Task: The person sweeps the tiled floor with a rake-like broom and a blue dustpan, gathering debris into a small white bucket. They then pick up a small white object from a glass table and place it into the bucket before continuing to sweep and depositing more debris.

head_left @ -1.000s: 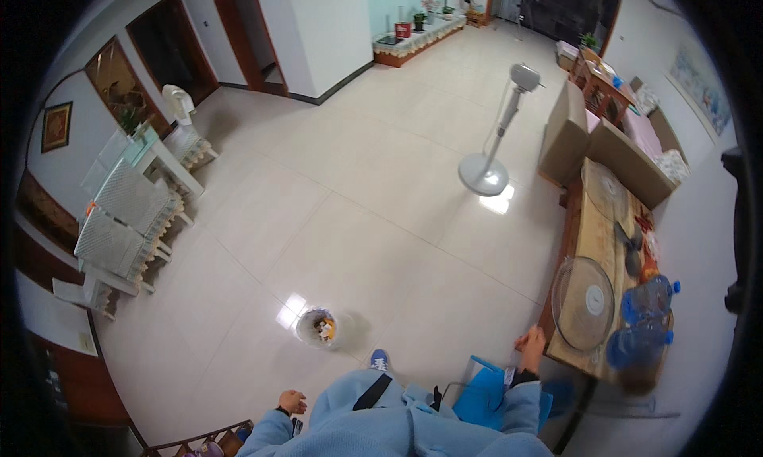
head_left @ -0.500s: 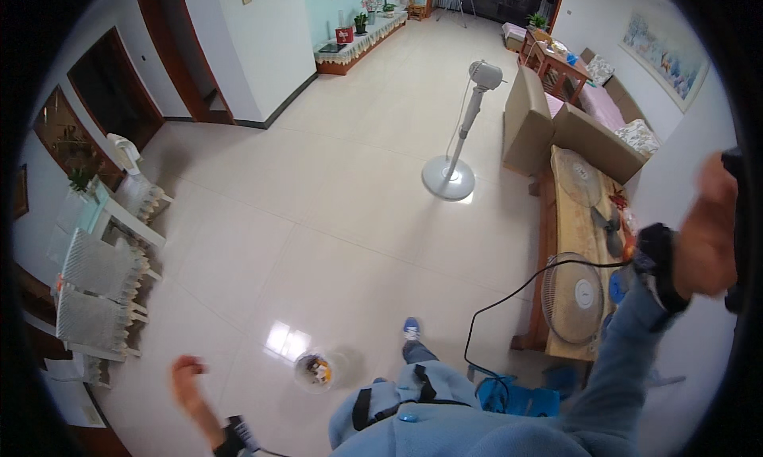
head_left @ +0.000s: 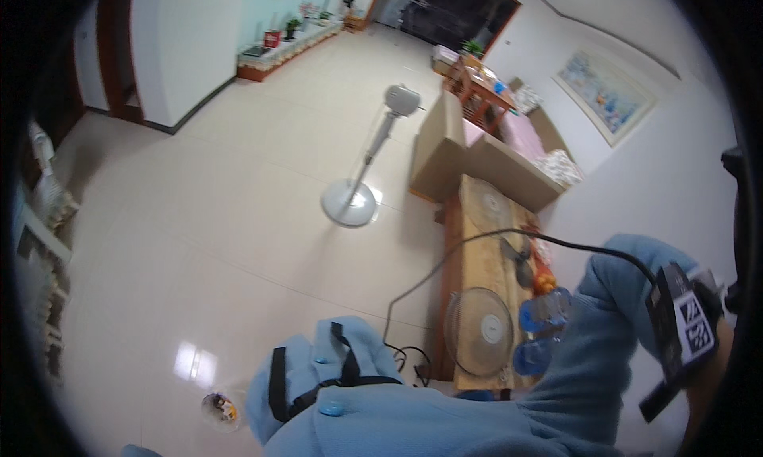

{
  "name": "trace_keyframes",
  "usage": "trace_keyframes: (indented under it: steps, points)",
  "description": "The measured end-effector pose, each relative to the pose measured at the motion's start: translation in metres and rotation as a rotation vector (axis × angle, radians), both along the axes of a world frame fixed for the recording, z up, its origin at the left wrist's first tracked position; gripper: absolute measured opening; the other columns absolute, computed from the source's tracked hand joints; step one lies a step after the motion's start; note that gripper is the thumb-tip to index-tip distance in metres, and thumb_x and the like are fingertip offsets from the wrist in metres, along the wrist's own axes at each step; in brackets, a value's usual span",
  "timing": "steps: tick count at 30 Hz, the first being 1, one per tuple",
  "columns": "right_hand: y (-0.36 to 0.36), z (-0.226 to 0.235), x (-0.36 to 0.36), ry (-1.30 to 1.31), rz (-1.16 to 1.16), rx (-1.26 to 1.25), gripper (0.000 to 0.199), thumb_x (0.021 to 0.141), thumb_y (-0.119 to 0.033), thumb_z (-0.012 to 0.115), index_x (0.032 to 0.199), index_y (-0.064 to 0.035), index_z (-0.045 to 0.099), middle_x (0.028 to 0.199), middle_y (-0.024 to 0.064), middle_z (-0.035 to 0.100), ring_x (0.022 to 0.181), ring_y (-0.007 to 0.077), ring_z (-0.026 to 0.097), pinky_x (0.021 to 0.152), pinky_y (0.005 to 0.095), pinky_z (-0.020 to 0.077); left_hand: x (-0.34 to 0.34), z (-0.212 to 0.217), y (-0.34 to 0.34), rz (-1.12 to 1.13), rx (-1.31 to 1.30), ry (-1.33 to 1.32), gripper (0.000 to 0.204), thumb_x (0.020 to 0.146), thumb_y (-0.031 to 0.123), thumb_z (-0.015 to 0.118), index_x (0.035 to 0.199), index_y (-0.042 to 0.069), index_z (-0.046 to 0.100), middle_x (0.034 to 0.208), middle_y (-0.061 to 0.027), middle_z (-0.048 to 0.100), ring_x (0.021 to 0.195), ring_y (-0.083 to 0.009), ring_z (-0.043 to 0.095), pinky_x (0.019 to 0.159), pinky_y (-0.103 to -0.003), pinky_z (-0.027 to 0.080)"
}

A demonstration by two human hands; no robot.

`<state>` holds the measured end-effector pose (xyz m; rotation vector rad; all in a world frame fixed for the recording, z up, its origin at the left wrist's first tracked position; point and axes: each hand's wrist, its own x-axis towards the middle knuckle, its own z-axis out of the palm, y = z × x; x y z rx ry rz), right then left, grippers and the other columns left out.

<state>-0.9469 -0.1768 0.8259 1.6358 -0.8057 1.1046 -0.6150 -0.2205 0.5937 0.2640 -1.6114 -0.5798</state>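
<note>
My right arm bends sharply at the right side, with a dark device bearing a black-and-white patterned tag (head_left: 693, 330) strapped at the wrist. Only a strip of my right hand (head_left: 710, 389) shows beside that device, near the picture's dark rim; its fingers are hidden. A black cable (head_left: 509, 231) runs from the wrist device over the wooden bench. Out of view is my left hand. The bench (head_left: 470, 254) stands nearest to my right arm and carries a round fan grille (head_left: 477, 330), a second grille (head_left: 486, 207), dark fan blades (head_left: 518, 258) and blue translucent pieces (head_left: 544, 310).
A grey fan stand (head_left: 373, 147) without grille or blades rises from the tiled floor ahead. A clear bin (head_left: 216, 412) with litter is at lower left. Beyond the bench are a beige sofa (head_left: 509, 163) and a wooden table (head_left: 486, 91). Covered chairs (head_left: 52, 203) line the left.
The view has turned right, so the fan stand and bench appear farther left. My left hand has left the view. My right forearm has folded back, turning the wrist device toward me.
</note>
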Motion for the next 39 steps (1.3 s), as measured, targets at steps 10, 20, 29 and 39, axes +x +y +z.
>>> trace_keyframes:
  steps: [10,20,29,39]
  points:
    - [-0.066,-0.006,-0.053,-0.223,-0.210,0.039,0.031,0.090,-0.032,0.045,0.117,-0.0156,0.045,0.110,0.0077,0.047,0.096,0.0211,0.045,0.081,0.0390,0.0381,-0.012,-0.028,-0.039,-0.206,0.137,0.034,0.030,0.091,0.028,0.041,0.107,0.005,0.052,0.095,-0.0095,0.056,0.081,-0.0174,0.053,0.073,-0.032,0.045]
    - [-0.067,-0.002,-0.068,-0.257,-0.257,0.007,0.030,0.090,-0.029,0.045,0.117,-0.0152,0.046,0.109,0.0088,0.047,0.095,0.0224,0.046,0.081,0.0394,0.0388,-0.040,-0.078,-0.092,-0.291,0.430,-0.015,0.030,0.090,0.027,0.043,0.108,0.005,0.051,0.096,-0.0102,0.056,0.082,-0.0181,0.053,0.074,-0.033,0.045]
    - [-0.031,-0.072,0.012,-0.147,-0.187,-0.125,0.029,0.090,-0.028,0.045,0.116,-0.0148,0.047,0.109,0.0098,0.048,0.095,0.0236,0.047,0.081,0.0397,0.0395,0.002,-0.114,-0.121,-0.199,0.533,-0.080,0.031,0.089,0.027,0.044,0.109,0.004,0.050,0.096,-0.0108,0.056,0.082,-0.0188,0.054,0.074,-0.034,0.045]
    - [-0.118,-0.417,0.181,-1.034,0.377,1.264,0.028,0.090,-0.026,0.045,0.116,-0.0144,0.048,0.108,0.0109,0.049,0.095,0.0250,0.048,0.081,0.0400,0.0402,0.104,-0.135,-0.129,0.125,0.695,-0.071,0.032,0.088,0.027,0.046,0.110,0.004,0.050,0.097,-0.0115,0.057,0.083,-0.0196,0.054,0.074,-0.035,0.046]
